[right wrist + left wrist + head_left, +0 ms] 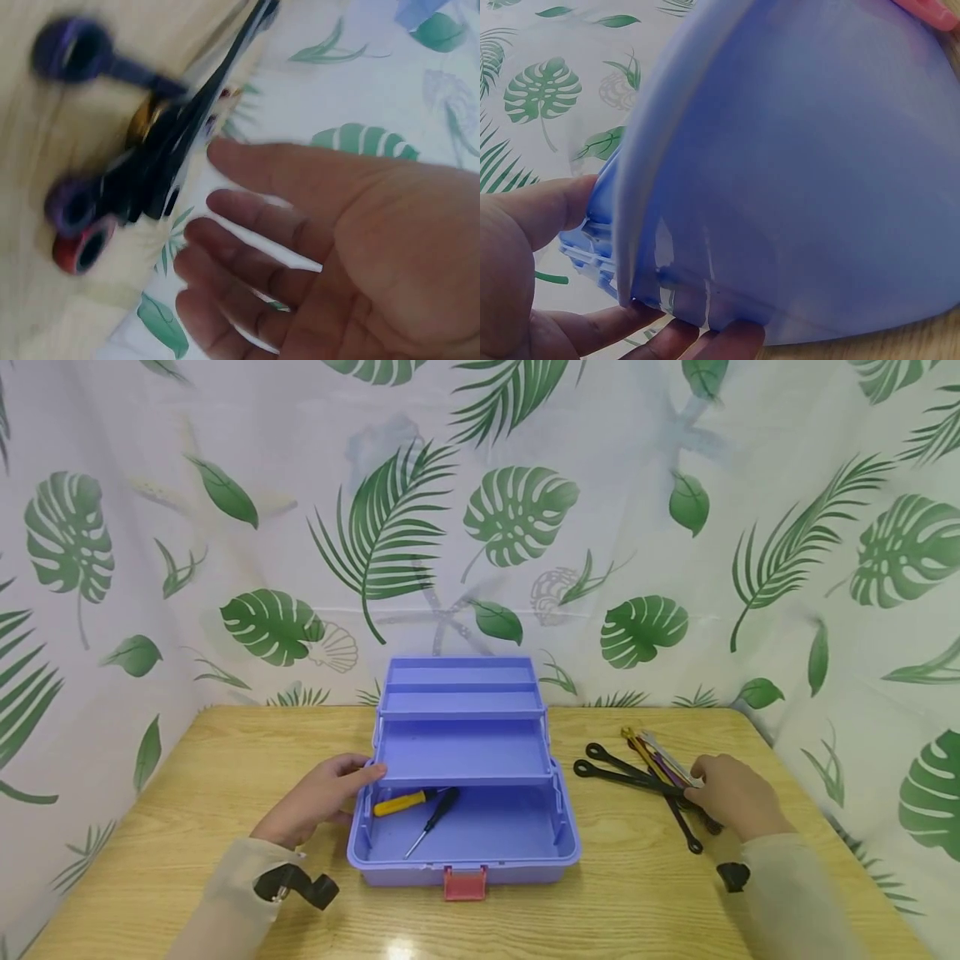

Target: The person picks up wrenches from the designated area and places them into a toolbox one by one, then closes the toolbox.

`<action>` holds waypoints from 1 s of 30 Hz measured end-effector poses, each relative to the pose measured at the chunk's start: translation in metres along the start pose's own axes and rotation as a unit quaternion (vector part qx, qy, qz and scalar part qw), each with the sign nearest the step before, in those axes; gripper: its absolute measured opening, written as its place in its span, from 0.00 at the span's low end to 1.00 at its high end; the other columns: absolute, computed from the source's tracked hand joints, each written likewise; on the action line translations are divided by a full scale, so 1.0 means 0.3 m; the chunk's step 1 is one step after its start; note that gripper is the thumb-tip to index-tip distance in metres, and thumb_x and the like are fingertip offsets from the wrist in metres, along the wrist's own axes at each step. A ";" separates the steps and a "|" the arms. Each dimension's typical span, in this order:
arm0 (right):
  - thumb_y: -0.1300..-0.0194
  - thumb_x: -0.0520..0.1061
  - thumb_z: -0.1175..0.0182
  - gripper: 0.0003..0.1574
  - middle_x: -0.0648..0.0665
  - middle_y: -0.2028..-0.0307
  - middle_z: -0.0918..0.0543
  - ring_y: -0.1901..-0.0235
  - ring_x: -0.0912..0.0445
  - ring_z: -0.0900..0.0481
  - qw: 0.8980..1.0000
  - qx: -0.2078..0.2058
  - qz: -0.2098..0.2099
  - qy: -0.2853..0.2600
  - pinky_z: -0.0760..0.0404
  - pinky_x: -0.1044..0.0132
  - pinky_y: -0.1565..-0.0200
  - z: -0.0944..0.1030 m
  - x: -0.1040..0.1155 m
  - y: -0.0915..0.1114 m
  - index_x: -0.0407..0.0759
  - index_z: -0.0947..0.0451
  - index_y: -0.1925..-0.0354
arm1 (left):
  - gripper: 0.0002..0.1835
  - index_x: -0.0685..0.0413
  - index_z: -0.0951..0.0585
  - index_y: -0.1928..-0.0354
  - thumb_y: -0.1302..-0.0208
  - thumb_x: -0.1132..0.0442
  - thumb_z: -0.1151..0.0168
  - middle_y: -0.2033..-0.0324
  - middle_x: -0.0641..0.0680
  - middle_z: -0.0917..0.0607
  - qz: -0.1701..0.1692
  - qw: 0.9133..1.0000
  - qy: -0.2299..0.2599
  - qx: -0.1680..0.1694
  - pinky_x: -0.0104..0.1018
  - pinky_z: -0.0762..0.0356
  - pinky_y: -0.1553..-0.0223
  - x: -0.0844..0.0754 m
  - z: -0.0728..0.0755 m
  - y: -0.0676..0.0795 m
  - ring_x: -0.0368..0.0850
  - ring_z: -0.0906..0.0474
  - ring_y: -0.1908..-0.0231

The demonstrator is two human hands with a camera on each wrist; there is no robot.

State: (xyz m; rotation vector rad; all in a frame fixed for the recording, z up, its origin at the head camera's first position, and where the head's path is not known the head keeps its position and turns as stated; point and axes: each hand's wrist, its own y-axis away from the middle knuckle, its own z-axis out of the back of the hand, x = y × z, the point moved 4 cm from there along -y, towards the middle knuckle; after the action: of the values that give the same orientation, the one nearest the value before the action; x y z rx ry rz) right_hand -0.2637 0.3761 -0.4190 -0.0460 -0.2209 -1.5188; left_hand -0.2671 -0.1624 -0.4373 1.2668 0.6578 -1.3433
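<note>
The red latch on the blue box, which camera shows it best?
The head view: the whole red latch shows there, on the front of the blue box. The left wrist view shows just a piece, cut off at the top right. The right wrist view doesn't show it.

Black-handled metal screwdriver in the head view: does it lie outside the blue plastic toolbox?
No, the black-handled screwdriver lies inside the toolbox, in its bottom compartment.

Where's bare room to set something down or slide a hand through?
Bare: near-side table between toolbox and right sleeve; table beyond the left hand, left of the toolbox; right half of the toolbox floor. Crowded: wrench pile at the right hand; toolbox floor's left, where two tools lie.
</note>
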 end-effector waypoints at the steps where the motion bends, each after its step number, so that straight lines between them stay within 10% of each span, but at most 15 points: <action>1: 0.32 0.45 0.32 0.24 0.27 0.54 0.17 0.56 0.34 0.18 1.000 0.008 0.007 0.003 0.18 0.40 0.59 0.002 -0.008 -0.005 0.26 0.22 0.48 | 0.36 0.64 0.28 0.31 0.27 0.42 0.38 0.37 0.65 0.22 0.000 1.000 -0.001 0.000 0.52 0.13 0.53 0.000 -0.001 -0.001 0.60 0.20 0.41; 30: 0.34 0.49 0.30 0.13 0.45 0.63 0.14 0.68 0.52 0.21 0.998 0.025 0.052 -0.021 0.20 0.49 0.65 -0.034 -0.063 -0.008 0.41 0.16 0.58 | 0.35 0.63 0.28 0.31 0.26 0.43 0.39 0.37 0.64 0.21 -0.010 1.000 -0.014 -0.004 0.51 0.12 0.55 0.002 0.003 -0.003 0.60 0.20 0.41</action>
State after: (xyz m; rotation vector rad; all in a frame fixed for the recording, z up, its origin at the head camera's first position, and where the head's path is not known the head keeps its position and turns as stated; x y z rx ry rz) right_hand -0.2656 0.3928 -0.4324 -0.0486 -0.2867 -1.4080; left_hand -0.2680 -0.1632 -0.4377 1.2355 0.6566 -1.3714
